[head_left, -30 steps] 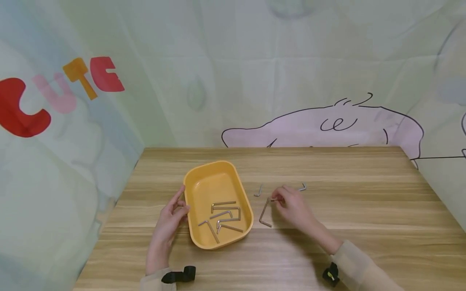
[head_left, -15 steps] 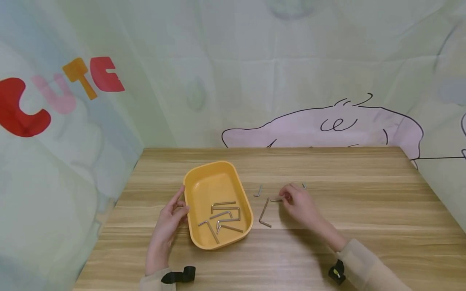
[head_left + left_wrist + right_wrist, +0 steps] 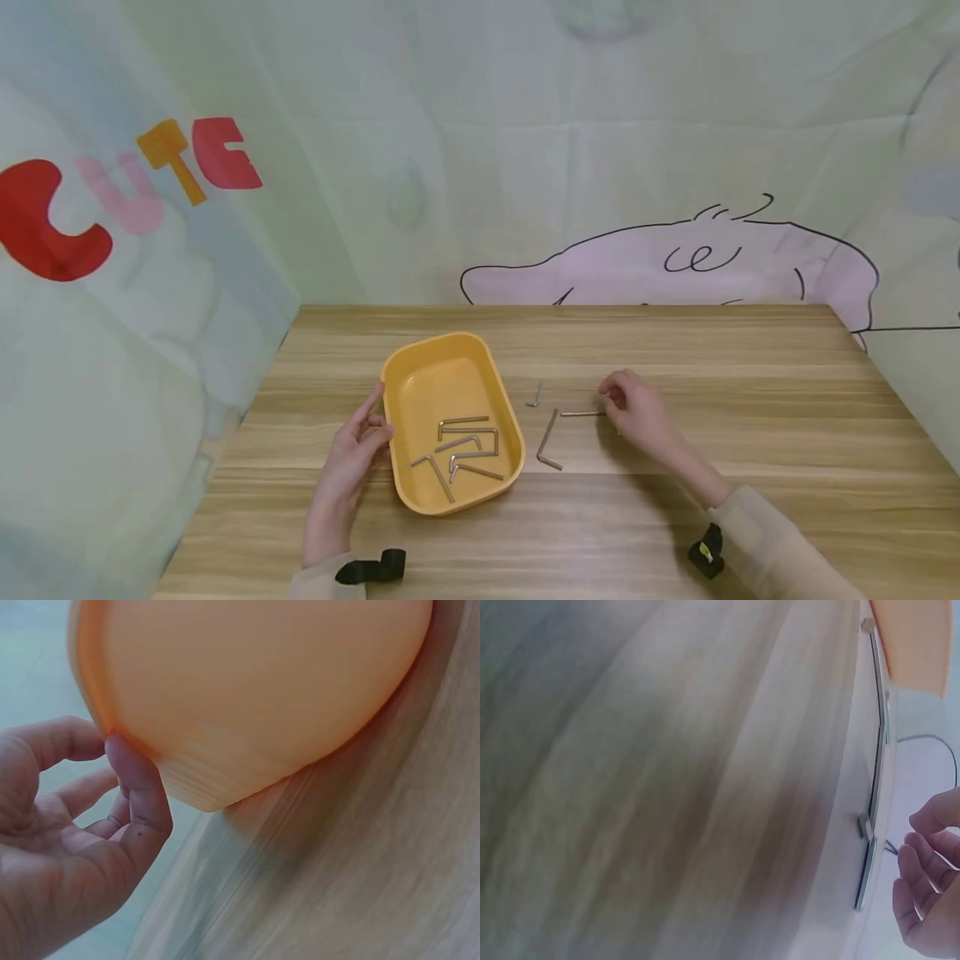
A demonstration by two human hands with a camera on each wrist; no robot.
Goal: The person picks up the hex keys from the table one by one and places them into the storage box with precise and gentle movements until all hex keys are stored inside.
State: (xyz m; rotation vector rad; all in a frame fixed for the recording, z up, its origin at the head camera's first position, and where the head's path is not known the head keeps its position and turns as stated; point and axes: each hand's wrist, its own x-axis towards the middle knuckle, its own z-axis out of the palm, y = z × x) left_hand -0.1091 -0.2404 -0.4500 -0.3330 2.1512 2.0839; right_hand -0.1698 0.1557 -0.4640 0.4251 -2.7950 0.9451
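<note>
Right hand (image 3: pixel 637 412) has shifted toward three o'clock since the earlier frames, away from the yellow rounded-rectangular plastic tray (image 3: pixel 442 383), exposing more of one thin grey-brown metal key (image 3: pixel 581 413). One short silver key seen earlier past the fingers is now out of sight. Tray and left hand (image 3: pixel 348 458) keep their positions.

Largest item: pale green printed fabric backdrop (image 3: pixel 487 167), bearing coloured letters (image 3: pixel 26 217) at ten o'clock and a lilac, black-outlined figure (image 3: pixel 637 250) at one o'clock from the table's centre. Next, the brown wood-grain table (image 3: pixel 585 542) supports the tray.

Left hand sits at the tray's nine o'clock side; thumb and index finger pinch its rim. Right hand stands well apart at three o'clock, fingers bent and fingertips near one another; whether they grip anything cannot be told.

Several L-shaped metal keys (image 3: pixel 472 430) lie in the tray's six o'clock half, partly overlapping. On the table, the grey-brown key lies at three o'clock from the tray, one end hidden by the right hand. One larger bronze-toned L-shaped metal key (image 3: pixel 547 433) lies between three and four o'clock, just beside the tray. Smallest, a slim silver L-shaped metal key (image 3: pixel 537 397) lies between two and three o'clock.
</note>
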